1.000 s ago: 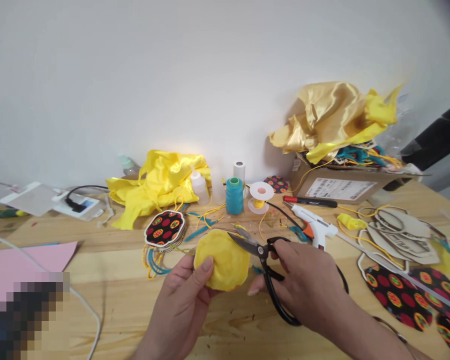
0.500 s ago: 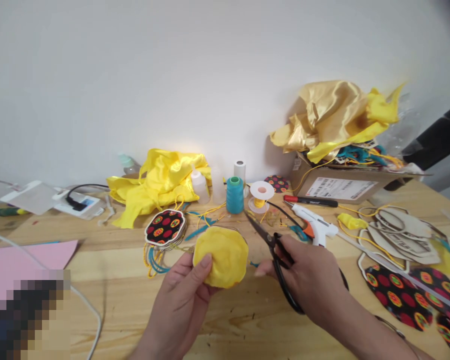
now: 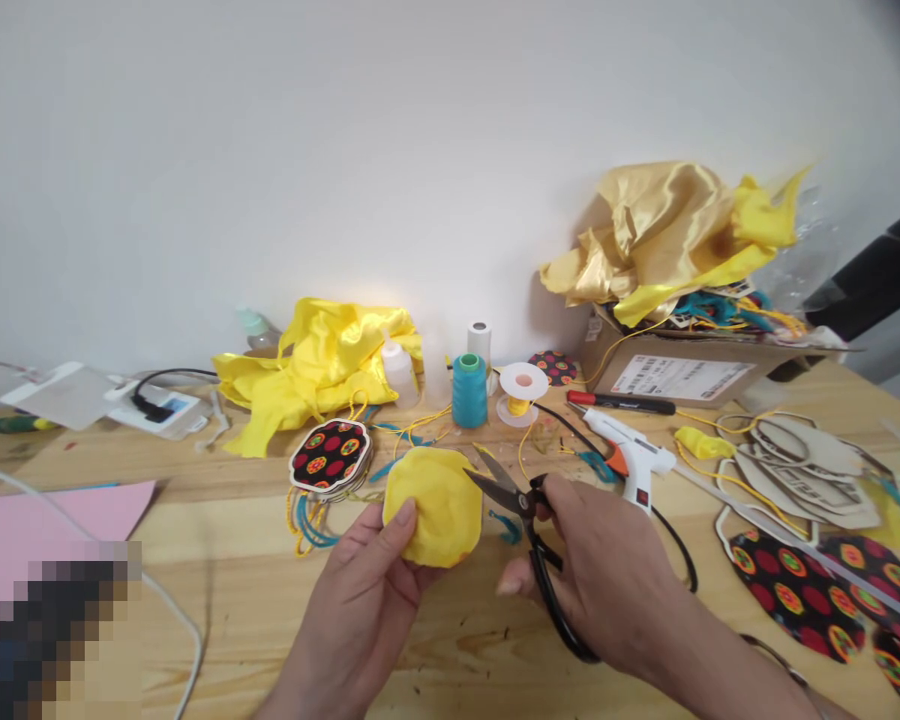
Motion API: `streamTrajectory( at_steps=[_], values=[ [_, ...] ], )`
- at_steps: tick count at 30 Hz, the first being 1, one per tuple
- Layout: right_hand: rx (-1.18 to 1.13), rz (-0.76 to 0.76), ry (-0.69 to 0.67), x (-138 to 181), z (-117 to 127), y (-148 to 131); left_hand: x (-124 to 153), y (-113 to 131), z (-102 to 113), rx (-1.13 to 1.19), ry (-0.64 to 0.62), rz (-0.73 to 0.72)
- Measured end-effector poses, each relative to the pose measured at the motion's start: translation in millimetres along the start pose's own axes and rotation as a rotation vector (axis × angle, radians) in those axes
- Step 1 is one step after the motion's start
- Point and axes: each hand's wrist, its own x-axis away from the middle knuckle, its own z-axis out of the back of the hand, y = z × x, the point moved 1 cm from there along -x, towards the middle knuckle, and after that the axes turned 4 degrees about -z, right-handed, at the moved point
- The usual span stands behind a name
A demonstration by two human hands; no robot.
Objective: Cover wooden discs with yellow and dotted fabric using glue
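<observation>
A round yellow fabric piece (image 3: 439,510) with a wavy edge is held up over the table by my left hand (image 3: 371,580), thumb on its face and fingers behind it. My right hand (image 3: 600,580) grips black-handled scissors (image 3: 529,505) through the loops. Their blades are parted, with the tips at the upper right edge of the yellow piece; I cannot tell whether they touch it. Left of the yellow piece lies a stack of scalloped pieces topped with dark patterned fabric (image 3: 330,456), with yellow and teal cords around it.
Behind my hands stand a teal thread cone (image 3: 469,392) and a white spool (image 3: 523,382). A glue gun (image 3: 630,450) lies right, near dark patterned fabric pieces (image 3: 791,595). A cardboard box (image 3: 607,365) is at the back right, crumpled yellow satin (image 3: 315,360) at the back left.
The scissors have moved down and their blades have opened, the tips now at the yellow piece's edge. My left hand has shifted the piece slightly left and up.
</observation>
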Motion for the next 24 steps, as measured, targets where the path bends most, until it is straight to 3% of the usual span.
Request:
streamTrajectory(
  at_steps=[7,24],
  values=[
    [0.18,0.023,0.104,2,-7,-7,2,-4,1,0.06,0.041,0.002],
    [0.239,0.052,0.16,5,-12,-10,6,-9,-4,0.092,0.047,0.007]
  ],
)
